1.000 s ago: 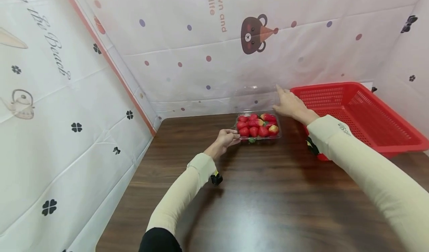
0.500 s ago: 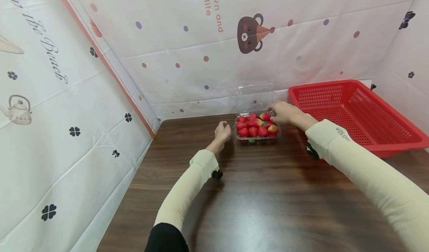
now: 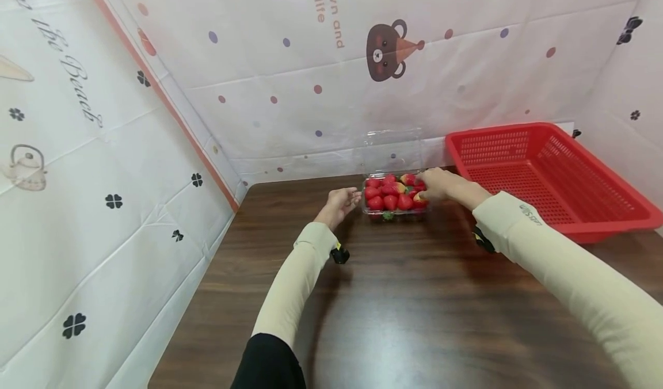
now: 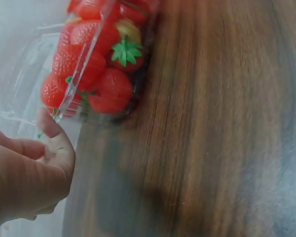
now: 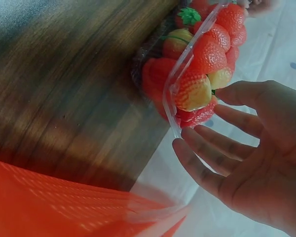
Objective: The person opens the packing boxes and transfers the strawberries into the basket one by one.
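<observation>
A clear plastic punnet (image 3: pixel 399 212) full of red strawberries (image 3: pixel 391 203) rests on the table against the back wall. Its transparent lid (image 3: pixel 392 147) stands raised behind it. My left hand (image 3: pixel 339 203) is at the punnet's left end, fingers loose; in the left wrist view a fingertip (image 4: pixel 48 122) overlaps the rim near the corner. At the opposite end, my right hand (image 3: pixel 440 183) reaches over the fruit. The right wrist view shows its fingers spread and mostly straight, with the thumb close to a yellow-tipped strawberry (image 5: pixel 193 93) and other fingertips right at the rim.
A red perforated plastic basket (image 3: pixel 585 228) stands to the right of the punnet, its near side close to my right forearm. A printed white sheet (image 3: pixel 290 113) covers the walls behind and to the left. Dark wood-grain tabletop (image 3: pixel 393 297) lies in front.
My right hand has come down from beside the lid to the punnet's right end, over the strawberries. My left hand has released the front left corner and drawn slightly back and left.
</observation>
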Demonstrator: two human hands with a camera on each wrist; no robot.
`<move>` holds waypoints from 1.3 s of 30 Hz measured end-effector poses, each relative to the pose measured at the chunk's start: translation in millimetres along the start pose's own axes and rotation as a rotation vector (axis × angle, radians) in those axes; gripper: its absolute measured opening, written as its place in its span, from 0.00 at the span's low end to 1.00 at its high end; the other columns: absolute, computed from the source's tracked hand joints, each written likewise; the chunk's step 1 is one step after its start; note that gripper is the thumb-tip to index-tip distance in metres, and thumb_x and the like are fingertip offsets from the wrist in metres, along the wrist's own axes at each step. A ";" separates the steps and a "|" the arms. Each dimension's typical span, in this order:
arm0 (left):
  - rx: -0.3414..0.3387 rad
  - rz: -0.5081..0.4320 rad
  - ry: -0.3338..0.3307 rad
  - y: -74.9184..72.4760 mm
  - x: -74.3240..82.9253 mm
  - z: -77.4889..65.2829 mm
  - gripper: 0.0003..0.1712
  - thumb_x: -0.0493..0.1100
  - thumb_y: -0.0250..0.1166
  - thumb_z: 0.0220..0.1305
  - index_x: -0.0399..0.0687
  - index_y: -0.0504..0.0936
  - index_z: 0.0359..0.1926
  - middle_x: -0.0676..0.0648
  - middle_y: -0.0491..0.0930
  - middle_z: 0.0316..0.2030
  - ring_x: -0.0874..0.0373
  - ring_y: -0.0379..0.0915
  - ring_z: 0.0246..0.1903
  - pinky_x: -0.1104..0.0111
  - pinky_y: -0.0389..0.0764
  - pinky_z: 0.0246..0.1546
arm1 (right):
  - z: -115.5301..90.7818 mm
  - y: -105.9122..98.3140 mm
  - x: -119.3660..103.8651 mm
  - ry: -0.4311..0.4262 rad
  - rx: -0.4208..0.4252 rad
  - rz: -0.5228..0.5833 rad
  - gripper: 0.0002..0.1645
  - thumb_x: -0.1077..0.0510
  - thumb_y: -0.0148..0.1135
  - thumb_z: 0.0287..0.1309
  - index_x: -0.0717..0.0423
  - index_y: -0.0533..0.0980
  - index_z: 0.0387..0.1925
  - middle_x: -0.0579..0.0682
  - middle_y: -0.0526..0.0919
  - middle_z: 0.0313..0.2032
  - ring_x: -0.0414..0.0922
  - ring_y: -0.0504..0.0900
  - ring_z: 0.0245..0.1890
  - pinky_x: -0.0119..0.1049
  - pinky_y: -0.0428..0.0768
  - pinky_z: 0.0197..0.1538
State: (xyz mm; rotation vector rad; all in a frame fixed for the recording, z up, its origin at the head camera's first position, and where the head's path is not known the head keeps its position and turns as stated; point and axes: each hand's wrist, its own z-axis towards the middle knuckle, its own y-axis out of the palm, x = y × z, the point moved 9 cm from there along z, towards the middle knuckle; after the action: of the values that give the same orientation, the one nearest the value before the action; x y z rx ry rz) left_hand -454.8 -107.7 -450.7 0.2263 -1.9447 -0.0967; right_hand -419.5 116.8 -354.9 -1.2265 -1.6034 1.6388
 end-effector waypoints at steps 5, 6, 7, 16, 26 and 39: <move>0.051 0.072 0.088 1.1 2.0 -4.4 0.18 0.29 0.59 0.68 0.32 0.82 0.57 0.42 0.87 0.31 0.63 0.78 0.24 0.73 0.77 0.34 | -1.1 0.6 0.9 -0.011 0.013 0.000 0.23 0.60 0.63 0.62 0.70 0.78 0.57 0.65 0.84 0.48 0.53 0.80 0.40 0.52 0.83 0.50; 0.081 0.111 0.116 -0.4 2.6 -5.7 0.17 0.30 0.62 0.66 0.34 0.84 0.55 0.40 0.89 0.34 0.60 0.80 0.27 0.70 0.79 0.38 | -1.2 0.6 0.1 -0.014 0.018 0.001 0.23 0.60 0.63 0.62 0.69 0.78 0.56 0.64 0.85 0.46 0.52 0.79 0.38 0.51 0.83 0.49; 0.112 0.142 0.142 -1.9 3.3 -7.2 0.16 0.31 0.64 0.65 0.35 0.86 0.53 0.37 0.89 0.37 0.56 0.82 0.30 0.67 0.81 0.42 | -1.4 0.6 -0.7 -0.017 0.022 0.002 0.22 0.60 0.63 0.63 0.69 0.79 0.55 0.63 0.85 0.45 0.51 0.78 0.37 0.49 0.83 0.47; 0.301 0.295 0.158 -5.5 -5.3 -12.4 0.25 0.44 0.72 0.59 0.39 0.78 0.56 0.44 0.82 0.41 0.58 0.77 0.31 0.60 0.83 0.52 | -1.5 3.9 -13.8 -0.101 0.058 -0.042 0.19 0.61 0.65 0.60 0.67 0.81 0.51 0.64 0.85 0.45 0.55 0.80 0.41 0.53 0.82 0.51; 0.234 0.411 0.223 14.8 -8.6 -6.1 0.27 0.50 0.63 0.71 0.43 0.76 0.66 0.43 0.83 0.60 0.48 0.74 0.63 0.62 0.76 0.62 | -2.6 8.2 -20.8 -0.132 0.035 -0.055 0.20 0.65 0.67 0.56 0.67 0.81 0.51 0.65 0.81 0.45 0.57 0.78 0.45 0.56 0.79 0.57; 0.096 1.176 0.532 42.9 21.1 -9.6 0.30 0.43 0.53 0.75 0.54 0.67 0.76 0.39 0.80 0.63 0.43 0.80 0.59 0.54 0.81 0.56 | 1.9 12.1 -17.7 -0.112 0.025 -0.051 0.19 0.70 0.66 0.54 0.67 0.82 0.50 0.66 0.83 0.49 0.62 0.81 0.52 0.56 0.81 0.54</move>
State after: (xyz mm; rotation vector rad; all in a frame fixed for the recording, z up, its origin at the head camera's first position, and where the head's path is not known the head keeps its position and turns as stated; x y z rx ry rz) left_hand -458.4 -69.7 -420.4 -0.7667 -1.2949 0.7519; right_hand -410.7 98.8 -362.6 -1.0895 -1.6622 1.7165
